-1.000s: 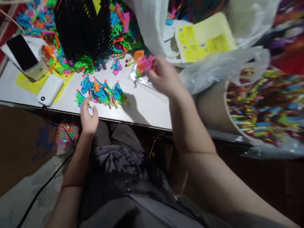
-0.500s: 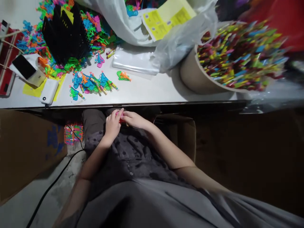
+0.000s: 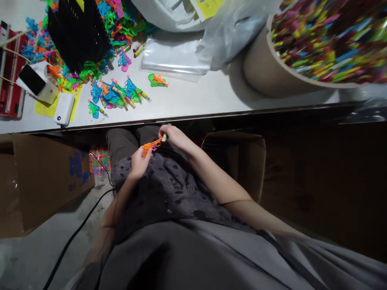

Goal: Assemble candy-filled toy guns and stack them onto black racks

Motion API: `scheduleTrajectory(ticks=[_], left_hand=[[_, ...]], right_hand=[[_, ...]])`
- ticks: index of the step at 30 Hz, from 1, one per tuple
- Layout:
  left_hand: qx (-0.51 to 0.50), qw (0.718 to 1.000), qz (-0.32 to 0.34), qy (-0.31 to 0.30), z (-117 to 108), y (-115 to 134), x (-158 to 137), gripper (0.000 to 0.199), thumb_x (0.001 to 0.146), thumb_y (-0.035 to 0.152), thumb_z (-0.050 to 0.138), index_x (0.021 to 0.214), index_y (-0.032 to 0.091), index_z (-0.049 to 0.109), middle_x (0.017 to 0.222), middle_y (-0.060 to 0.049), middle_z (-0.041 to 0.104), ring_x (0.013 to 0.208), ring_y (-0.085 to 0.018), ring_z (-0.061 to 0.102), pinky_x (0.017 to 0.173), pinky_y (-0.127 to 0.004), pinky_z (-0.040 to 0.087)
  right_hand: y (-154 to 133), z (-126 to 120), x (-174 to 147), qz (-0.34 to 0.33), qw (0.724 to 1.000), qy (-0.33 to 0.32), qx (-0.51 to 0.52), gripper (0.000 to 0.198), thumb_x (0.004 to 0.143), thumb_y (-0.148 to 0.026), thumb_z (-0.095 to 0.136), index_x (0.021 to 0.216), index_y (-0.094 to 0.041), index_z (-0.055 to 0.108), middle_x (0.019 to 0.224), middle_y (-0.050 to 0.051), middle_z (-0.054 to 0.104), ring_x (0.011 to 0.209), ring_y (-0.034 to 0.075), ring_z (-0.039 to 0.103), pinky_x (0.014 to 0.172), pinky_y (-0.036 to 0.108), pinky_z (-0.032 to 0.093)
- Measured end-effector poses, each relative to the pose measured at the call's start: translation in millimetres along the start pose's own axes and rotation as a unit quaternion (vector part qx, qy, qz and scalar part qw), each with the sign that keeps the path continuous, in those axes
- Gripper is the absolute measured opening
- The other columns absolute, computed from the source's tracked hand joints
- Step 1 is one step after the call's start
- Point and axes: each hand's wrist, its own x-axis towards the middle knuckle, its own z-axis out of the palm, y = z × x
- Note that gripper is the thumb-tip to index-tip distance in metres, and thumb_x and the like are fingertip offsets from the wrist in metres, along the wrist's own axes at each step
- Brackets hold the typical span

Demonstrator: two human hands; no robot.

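Note:
Over my lap, my left hand (image 3: 139, 164) is closed around the grip of an orange plastic toy gun (image 3: 150, 146). A small purple bit shows under the gun's barrel. My right hand (image 3: 177, 137) pinches a short, pale green-and-white tube (image 3: 164, 137) at the muzzle end of the gun. Whether the tube touches the muzzle I cannot tell. On the table, toy guns with wrapped tubes in their barrels lie in a small group (image 3: 117, 96). An orange-and-green pair of toy guns (image 3: 158, 80) lies to their right.
A white table (image 3: 196, 98) holds a black basket (image 3: 77, 38) amid heaped coloured toys, clear plastic bags (image 3: 175, 56), a white power bank (image 3: 64, 108) and a phone (image 3: 32, 79). A large tub (image 3: 263, 66) of wrapped tubes stands right. Cardboard boxes (image 3: 54, 181) flank my legs.
My hands have drawn apart. The red-pink item between them is out of sight; the orange toy gun and the tube now show. The view has shifted slightly.

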Motion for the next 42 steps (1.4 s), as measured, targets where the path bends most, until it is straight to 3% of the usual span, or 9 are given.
scheduleTrajectory(ticks=[6, 10, 13, 17, 21, 25, 31, 36, 42], left_hand=[[-0.126, 0.986, -0.089, -0.066, -0.6, 4.5, -7.4, 0.036, 0.078, 0.045, 0.060, 0.096, 0.015, 0.061, 0.064, -0.001, 0.063, 0.049, -0.009, 0.053, 0.045, -0.020, 0.044], [-0.109, 0.993, -0.048, -0.020, -11.5, -1.3, -8.1, 0.030, 0.078, 0.043, 0.061, 0.091, 0.015, 0.062, 0.073, -0.004, 0.065, 0.058, -0.011, 0.058, 0.060, -0.025, 0.050], [-0.051, 0.998, 0.020, 0.016, -16.0, -7.3, -5.7, 0.020, 0.079, 0.036, 0.060, 0.080, 0.016, 0.060, 0.075, -0.004, 0.061, 0.070, -0.014, 0.059, 0.070, -0.028, 0.049], [-0.038, 0.996, 0.058, 0.064, -11.9, -10.5, -0.4, 0.014, 0.077, 0.029, 0.061, 0.082, 0.017, 0.057, 0.083, -0.004, 0.057, 0.082, -0.015, 0.056, 0.080, -0.030, 0.047], [-0.197, 0.978, 0.022, 0.064, 0.1, -5.4, -0.2, 0.067, 0.072, 0.025, 0.067, 0.129, 0.024, 0.032, 0.097, -0.004, 0.053, 0.087, -0.014, 0.058, 0.080, -0.029, 0.048], [-0.230, 0.973, 0.024, 0.003, 4.3, 3.1, -1.7, 0.096, 0.062, 0.017, 0.072, 0.139, 0.029, 0.016, 0.099, -0.002, 0.048, 0.082, -0.012, 0.057, 0.078, -0.028, 0.048], [-0.238, 0.970, 0.019, 0.035, -25.9, 13.9, 9.0, 0.077, 0.062, 0.022, 0.071, 0.129, 0.027, 0.034, 0.084, 0.002, 0.047, 0.063, -0.006, 0.048, 0.066, -0.023, 0.043], [-0.421, 0.902, 0.002, -0.092, -52.8, 34.8, 12.1, 0.055, 0.067, 0.050, 0.058, 0.111, 0.018, 0.053, 0.091, -0.005, 0.058, 0.055, -0.008, 0.052, 0.053, -0.024, 0.042], [-0.433, 0.898, -0.077, 0.007, -48.9, 38.0, 13.5, 0.046, 0.076, 0.051, 0.056, 0.110, 0.022, 0.049, 0.104, -0.008, 0.066, 0.070, -0.016, 0.066, 0.056, -0.026, 0.050]], right_hand=[[5.0, -2.1, -1.6, 0.018, 0.996, -0.057, 0.069, 0.022, 0.080, -0.033, 0.044, 0.075, -0.017, 0.059, 0.067, 0.001, 0.058, 0.061, 0.012, 0.049, 0.059, 0.024, 0.039], [12.1, 0.1, -8.9, 0.005, 0.993, -0.116, 0.030, 0.031, 0.081, -0.046, 0.051, 0.076, -0.017, 0.060, 0.065, -0.001, 0.057, 0.059, 0.010, 0.048, 0.059, 0.024, 0.036], [13.6, 11.5, -15.8, 0.024, 0.984, -0.151, 0.086, 0.041, 0.082, -0.057, 0.047, 0.077, -0.017, 0.055, 0.053, -0.005, 0.050, 0.049, 0.008, 0.041, 0.053, 0.022, 0.032], [7.1, 30.8, -21.5, 0.041, 0.977, -0.118, 0.172, 0.049, 0.076, -0.066, 0.051, 0.069, -0.019, 0.045, 0.044, -0.008, 0.041, 0.040, 0.005, 0.030, 0.045, 0.021, 0.023], [-4.7, 45.1, -21.3, 0.039, 0.971, -0.097, 0.217, 0.054, 0.072, -0.070, 0.053, 0.061, -0.020, 0.037, 0.041, -0.009, 0.038, 0.037, 0.004, 0.027, 0.041, 0.020, 0.019], [-23.4, 52.8, -19.2, 0.032, 0.964, -0.124, 0.231, 0.055, 0.069, -0.070, 0.057, 0.058, -0.020, 0.037, 0.043, -0.008, 0.037, 0.039, 0.004, 0.028, 0.041, 0.020, 0.022], [-43.6, 44.0, -11.9, -0.073, 0.968, -0.131, 0.200, 0.058, 0.079, -0.071, 0.040, 0.061, -0.017, 0.052, 0.050, -0.002, 0.048, 0.047, 0.009, 0.042, 0.047, 0.023, 0.034], [-43.7, 37.6, -9.4, -0.092, 0.976, -0.044, 0.192, 0.057, 0.081, -0.070, 0.040, 0.060, -0.017, 0.051, 0.053, -0.002, 0.047, 0.049, 0.008, 0.044, 0.047, 0.022, 0.035], [-35.8, 40.0, -21.0, -0.057, 0.976, -0.069, 0.199, 0.051, 0.073, -0.068, 0.056, 0.071, -0.017, 0.056, 0.058, -0.002, 0.055, 0.047, 0.007, 0.048, 0.045, 0.020, 0.038]])
